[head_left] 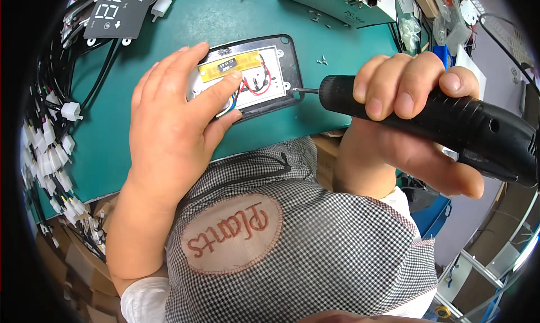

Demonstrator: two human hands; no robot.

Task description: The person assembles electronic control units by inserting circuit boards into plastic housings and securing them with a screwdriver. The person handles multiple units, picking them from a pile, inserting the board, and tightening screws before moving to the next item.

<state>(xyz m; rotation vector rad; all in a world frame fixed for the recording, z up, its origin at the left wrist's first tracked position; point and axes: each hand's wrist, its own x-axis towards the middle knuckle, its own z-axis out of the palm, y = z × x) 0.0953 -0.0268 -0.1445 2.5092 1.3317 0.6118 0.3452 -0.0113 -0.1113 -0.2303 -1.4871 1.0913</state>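
My left hand [169, 109] grips a black plastic housing [293, 70] from its left side, thumb laid across the top and fingers along the far edge. Inside the housing is a white circuit board [275, 61] with yellow tape [211, 71], a small dark label and thin coloured wires [262, 92]. My right hand [405, 98] is wrapped round a black electric screwdriver [478, 123], held nearly level. Its thin metal bit [308, 90] points left and meets the board's near right corner, at a screw spot. Whether a screw sits under the tip is too small to tell.
Loose screws [322, 60] lie on the green mat [247, 14] beyond the housing, with more beside a green box-shaped machine [337, 5]. A dark display panel [126, 14] and black cables with white connectors [50, 154] crowd the left. Clear bags [409, 30] stand far right.
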